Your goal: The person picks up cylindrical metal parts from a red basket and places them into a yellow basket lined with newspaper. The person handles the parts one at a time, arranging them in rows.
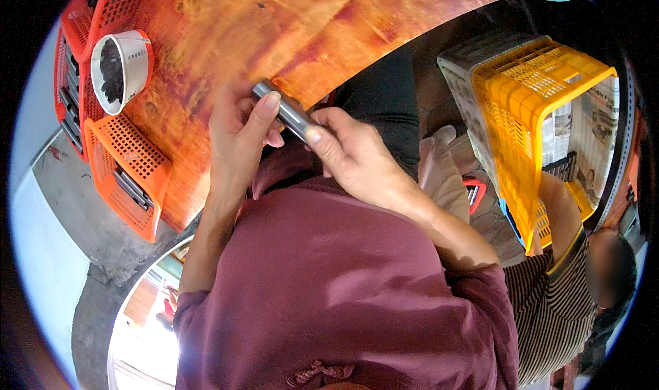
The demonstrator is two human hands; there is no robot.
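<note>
Above the wooden table's near edge I hold a dark grey, shiny cylindrical tube (291, 115) tilted between both hands. My left hand (237, 125) is closed around its upper end, with the thumb laid against the side. My right hand (360, 153) grips the lower end, thumb pressed along it, so that end is hidden. On the left of the table a white paper cup (140, 62) holds small black pieces. Closer to me, an orange plastic basket (137, 143) contains several similar dark tubes (130, 187).
Red baskets (118, 5) with dark tubes (70, 91) line the table's far left. The wooden tabletop (274, 26) curves away to the right. A yellow crate (511, 115) lined with newspaper stands at right, where a person in a striped shirt (549, 314) reaches in.
</note>
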